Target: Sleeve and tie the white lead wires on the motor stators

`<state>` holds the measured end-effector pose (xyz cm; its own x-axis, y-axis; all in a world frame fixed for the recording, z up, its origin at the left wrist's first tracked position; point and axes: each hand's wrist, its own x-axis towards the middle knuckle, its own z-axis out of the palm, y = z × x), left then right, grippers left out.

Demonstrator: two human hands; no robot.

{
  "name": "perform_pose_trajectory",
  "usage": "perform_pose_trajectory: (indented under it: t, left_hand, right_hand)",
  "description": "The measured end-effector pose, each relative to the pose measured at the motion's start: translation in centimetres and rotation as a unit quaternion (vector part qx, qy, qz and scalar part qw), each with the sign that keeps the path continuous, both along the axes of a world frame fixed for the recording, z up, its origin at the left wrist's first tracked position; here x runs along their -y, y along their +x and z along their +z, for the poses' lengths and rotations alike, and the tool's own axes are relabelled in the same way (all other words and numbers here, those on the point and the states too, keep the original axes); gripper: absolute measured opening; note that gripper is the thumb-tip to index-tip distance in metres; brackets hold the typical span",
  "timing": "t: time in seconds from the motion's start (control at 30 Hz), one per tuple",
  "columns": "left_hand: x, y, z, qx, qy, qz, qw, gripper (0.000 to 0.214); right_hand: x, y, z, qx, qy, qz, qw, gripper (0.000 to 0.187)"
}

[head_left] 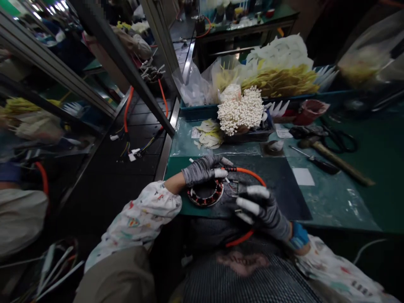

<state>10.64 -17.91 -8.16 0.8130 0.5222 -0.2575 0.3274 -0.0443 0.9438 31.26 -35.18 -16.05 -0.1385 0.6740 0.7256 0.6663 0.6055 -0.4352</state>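
Note:
My left hand (206,169), in a grey knit glove with white fingertip covers, is over the upper edge of a ring-shaped motor stator (205,199) with dark and orange-red windings. Its fingers close around the black-sleeved end of an orange cable (251,173). Thin loose wires (232,185) spread from there to the right. My right hand (267,210), gloved the same way, is slightly blurred beside these wires. Its covered fingers point left and stand apart, with nothing plainly held. The cable passes behind this hand and reappears below it. A dark mat (290,191) lies underneath.
Cotton-tipped white sticks (241,110) fill a box behind the mat. Yellow and white sheets (280,71) stand beyond. A screwdriver (315,160), hammer (344,162) and scissors (342,139) lie right. On the left, past a metal post (126,63), a conveyor (142,160) carries cabled stators.

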Motion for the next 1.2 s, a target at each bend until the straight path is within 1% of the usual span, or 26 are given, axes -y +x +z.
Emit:
perform_pose_trajectory:
  t: [0.03,0.07,0.1,0.13,0.17,0.2,0.23,0.27,0.33,0.4,0.47,0.53,0.57,0.63,0.7,0.77,0.83,0.87,0.93,1.0,1.07,1.13,1.17,1.2]
  left_hand:
    - [0.0,0.0,0.0,-0.004,0.015,-0.005,1.0,0.04]
    - [0.1,0.1,0.1,-0.012,0.052,-0.011,0.999,0.04]
    - [0.3,0.0,0.2,-0.024,0.115,-0.015,0.993,0.04]
    - [0.6,0.0,0.4,-0.032,0.2,-0.014,0.979,0.04]
    - [1.0,-0.1,0.7,-0.033,0.304,-0.004,0.952,0.038]
    - [1.6,-0.2,1.1,-0.025,0.406,0.005,0.914,0.037]
    - [2.3,-0.4,1.4,0.003,0.484,0.018,0.875,0.036]
    - [3.2,-0.6,1.7,0.034,0.531,0.016,0.846,0.038]
    - [5.0,-0.8,2.1,0.057,0.579,-0.001,0.813,0.051]
    - [6.4,-0.8,1.9,0.046,0.604,0.007,0.796,0.052]
    - [7.3,-0.7,1.3,0.04,0.62,0.042,0.782,0.036]
    - [7.6,-0.6,0.5,0.045,0.628,0.073,0.774,0.023]
    - [7.5,-0.6,0.1,0.047,0.631,0.082,0.77,0.023]
    - [7.3,-0.7,-0.6,0.048,0.636,0.082,0.765,0.029]
    - [7.1,-0.7,-1.2,0.05,0.634,0.068,0.768,0.036]
    - [7.0,-0.7,-1.7,0.041,0.621,0.056,0.781,0.034]
    - [7.1,-0.5,-2.2,0.021,0.613,0.058,0.787,0.031]
    - [7.3,-0.4,-2.4,0.011,0.617,0.064,0.784,0.031]
    - [7.8,0.0,-3.0,0.001,0.639,0.084,0.765,0.031]
    - [8.6,0.2,-3.6,-0.008,0.667,0.112,0.736,0.03]
    - [9.7,-0.1,-4.1,-0.032,0.686,0.128,0.716,0.031]
    - [10.8,-1.2,-4.1,-0.043,0.692,0.107,0.713,0.031]
    - [11.3,-2.2,-3.7,-0.037,0.693,0.079,0.715,0.03]
    - [11.5,-3.3,-3.1,-0.018,0.693,0.045,0.719,0.029]
  right_hand:
    - [0.3,-0.5,0.6,-0.003,-0.019,0.023,1.0,0.03]
    - [0.4,-0.9,1.3,-0.007,-0.035,0.049,0.998,0.026]
    - [0.2,-1.1,2.0,-0.014,-0.049,0.074,0.996,0.024]
    - [-0.1,-1.2,2.8,-0.026,-0.059,0.094,0.994,0.021]
    - [-0.4,-1.1,3.6,-0.042,-0.065,0.099,0.992,0.018]
    - [-0.8,-0.8,4.3,-0.056,-0.067,0.089,0.992,0.015]
    - [-1.0,-0.5,4.9,-0.066,-0.068,0.07,0.993,0.013]
    - [-1.2,-0.1,5.4,-0.067,-0.064,0.051,0.994,0.012]
    - [-1.3,0.5,6.1,-0.05,-0.055,0.03,0.997,0.013]
    - [-1.3,0.8,6.4,-0.037,-0.047,0.019,0.998,0.017]
    - [-1.3,0.8,6.5,-0.039,-0.04,0.004,0.998,0.021]
    - [-1.4,0.8,6.6,-0.038,-0.039,0.009,0.998,0.024]
    - [-1.4,0.7,6.6,-0.037,-0.041,0.019,0.998,0.025]
    - [-1.4,0.7,6.7,-0.037,-0.046,0.039,0.998,0.027]
    - [-1.4,0.8,6.6,-0.05,-0.053,0.037,0.997,0.026]
    - [-1.4,0.8,6.3,-0.078,-0.061,0.017,0.995,0.022]
    - [-1.7,0.4,5.8,-0.137,-0.07,-0.012,0.988,0.018]
    - [-2.0,0.0,5.5,-0.168,-0.073,-0.024,0.983,0.016]
    - [-2.7,-1.1,5.0,-0.23,-0.066,-0.044,0.97,0.015]
    - [-3.5,-2.4,4.6,-0.281,-0.052,-0.072,0.956,0.013]
    - [-4.2,-3.8,4.1,-0.327,-0.055,-0.091,0.939,0.008]
    - [-4.7,-4.8,3.4,-0.356,-0.08,-0.077,0.928,0.005]
    - [-4.8,-5.3,3.0,-0.344,-0.093,-0.055,0.933,0.008]
    - [-4.9,-5.6,2.5,-0.312,-0.103,-0.023,0.944,0.015]
